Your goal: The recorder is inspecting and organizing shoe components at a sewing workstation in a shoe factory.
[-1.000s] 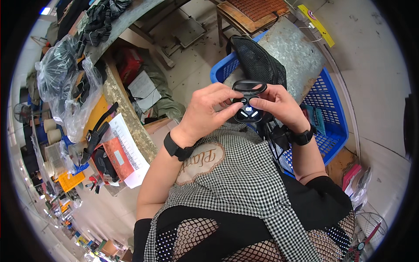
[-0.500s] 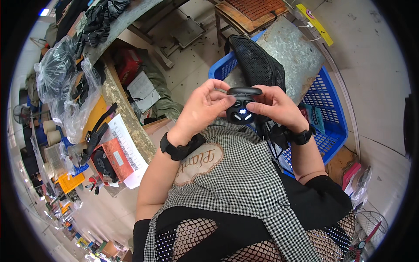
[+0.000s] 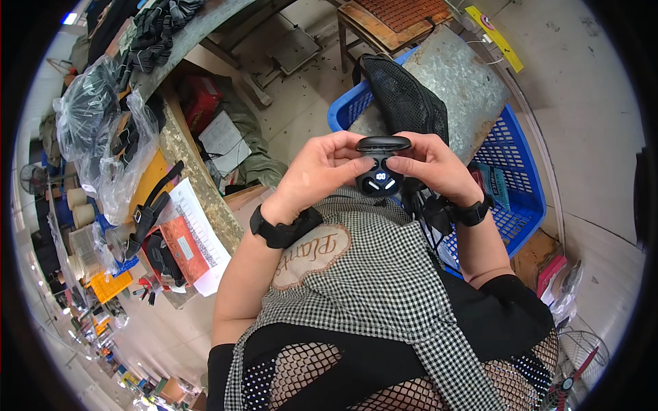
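Between my hands, in front of my chest, is a small black earbud charging case (image 3: 380, 185). Its lid stands raised, and a white lit display and two pale bars show on the inside. My left hand (image 3: 322, 164) grips its left side, with the thumb over the earbud area. From the other side my right hand (image 3: 435, 168) grips it too, its thumb resting near the top of the inner face. The thumbs partly cover the earbuds. Black straps are around both wrists.
A blue plastic basket (image 3: 524, 168) stands beyond my right hand, bearing a metal sheet (image 3: 456, 82) and a black mesh bag (image 3: 404, 96). To the left, a worktable (image 3: 199, 178) holds paper, an orange-red box (image 3: 179, 250), and plastic bags (image 3: 103, 123). A wooden stool (image 3: 391, 34) stands ahead.
My left thumb has shifted slightly right and down over the earbud area, and the right thumb slightly up. The case stays open in both hands.
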### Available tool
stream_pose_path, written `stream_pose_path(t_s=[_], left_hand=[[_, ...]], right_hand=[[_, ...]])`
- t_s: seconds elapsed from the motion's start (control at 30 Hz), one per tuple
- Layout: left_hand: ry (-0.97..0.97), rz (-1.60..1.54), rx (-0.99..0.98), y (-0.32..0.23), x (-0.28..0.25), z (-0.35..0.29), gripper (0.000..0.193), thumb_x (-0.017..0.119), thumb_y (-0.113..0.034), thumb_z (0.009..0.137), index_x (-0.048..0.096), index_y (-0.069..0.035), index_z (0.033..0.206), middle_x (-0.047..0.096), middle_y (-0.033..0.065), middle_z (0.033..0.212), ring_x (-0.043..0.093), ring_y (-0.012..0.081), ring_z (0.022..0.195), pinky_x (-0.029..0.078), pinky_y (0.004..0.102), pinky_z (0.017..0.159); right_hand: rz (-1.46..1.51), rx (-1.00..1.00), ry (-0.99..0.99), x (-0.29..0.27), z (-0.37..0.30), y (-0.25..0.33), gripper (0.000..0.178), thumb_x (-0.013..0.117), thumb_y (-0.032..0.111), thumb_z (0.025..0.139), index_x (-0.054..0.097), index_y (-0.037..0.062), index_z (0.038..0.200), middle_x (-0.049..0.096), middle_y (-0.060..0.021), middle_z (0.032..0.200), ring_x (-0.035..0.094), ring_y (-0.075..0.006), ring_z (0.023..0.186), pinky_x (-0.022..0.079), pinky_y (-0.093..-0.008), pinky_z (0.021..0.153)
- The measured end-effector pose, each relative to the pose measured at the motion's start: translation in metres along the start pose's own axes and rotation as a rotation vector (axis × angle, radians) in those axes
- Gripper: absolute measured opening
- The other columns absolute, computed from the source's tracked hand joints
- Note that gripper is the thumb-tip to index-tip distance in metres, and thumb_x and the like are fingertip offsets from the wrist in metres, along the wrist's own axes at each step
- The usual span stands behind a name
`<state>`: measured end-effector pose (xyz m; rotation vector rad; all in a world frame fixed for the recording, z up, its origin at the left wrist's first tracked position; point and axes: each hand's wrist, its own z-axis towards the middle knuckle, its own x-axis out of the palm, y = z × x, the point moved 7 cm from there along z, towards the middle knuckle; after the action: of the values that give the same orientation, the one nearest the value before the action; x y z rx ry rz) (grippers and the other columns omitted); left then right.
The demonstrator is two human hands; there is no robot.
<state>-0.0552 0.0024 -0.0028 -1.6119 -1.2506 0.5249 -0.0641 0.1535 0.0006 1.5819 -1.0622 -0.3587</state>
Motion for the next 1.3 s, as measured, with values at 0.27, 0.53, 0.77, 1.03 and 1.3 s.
stream_pose_path(t_s=[0.27, 0.53, 0.77, 1.03, 1.3], left_hand=[[0.003, -0.05, 0.003, 0.001, -0.003, 0.002, 0.03, 0.064, -0.009, 0.087, 0.058, -0.001, 0.115, 0.064, 0.0018, 0.098, 0.06, 0.0044, 0.081, 0.049, 0.0175, 0.069], [0.151, -0.193, 0.082, 0.001, 0.005, 0.002, 0.044, 0.062, -0.008, 0.087, 0.046, 0.0, 0.128, 0.06, 0.0086, 0.111, 0.062, 0.0128, 0.093, 0.054, 0.0276, 0.079], [0.191, -0.256, 0.055, -0.005, 0.006, -0.001, 0.046, 0.058, -0.003, 0.087, 0.042, 0.005, 0.13, 0.058, 0.0127, 0.115, 0.062, 0.0179, 0.098, 0.055, 0.0323, 0.083], [0.193, -0.334, -0.025, -0.001, 0.003, 0.001, 0.039, 0.05, -0.004, 0.091, 0.044, 0.006, 0.128, 0.061, 0.0132, 0.11, 0.063, 0.0202, 0.098, 0.055, 0.0343, 0.084], [0.138, -0.224, -0.004, -0.002, 0.003, -0.001, 0.044, 0.055, -0.007, 0.09, 0.043, 0.005, 0.13, 0.061, 0.0134, 0.111, 0.063, 0.019, 0.097, 0.055, 0.0327, 0.083]], right_hand=[[-0.01, -0.081, -0.084, -0.002, 0.005, -0.004, 0.026, 0.06, 0.01, 0.09, 0.059, 0.0008, 0.114, 0.062, 0.0014, 0.096, 0.055, -0.004, 0.086, 0.045, -0.0203, 0.077], [-0.111, -0.134, -0.17, -0.008, 0.005, 0.007, 0.028, 0.056, 0.014, 0.094, 0.057, 0.0011, 0.118, 0.062, 0.0005, 0.102, 0.055, -0.0056, 0.09, 0.045, -0.0214, 0.08], [-0.086, -0.307, -0.144, 0.002, 0.001, 0.024, 0.032, 0.051, 0.019, 0.096, 0.056, 0.0013, 0.122, 0.062, -0.0056, 0.112, 0.057, -0.0124, 0.104, 0.045, -0.0267, 0.091], [-0.269, -0.275, -0.048, -0.001, 0.0, 0.022, 0.033, 0.058, 0.014, 0.089, 0.059, 0.0033, 0.12, 0.059, -0.0056, 0.111, 0.056, -0.0136, 0.103, 0.045, -0.0263, 0.087], [-0.464, -0.283, 0.012, 0.006, -0.001, 0.018, 0.047, 0.069, 0.009, 0.08, 0.054, 0.0037, 0.124, 0.054, -0.0072, 0.115, 0.054, -0.0172, 0.108, 0.044, -0.0304, 0.093]])
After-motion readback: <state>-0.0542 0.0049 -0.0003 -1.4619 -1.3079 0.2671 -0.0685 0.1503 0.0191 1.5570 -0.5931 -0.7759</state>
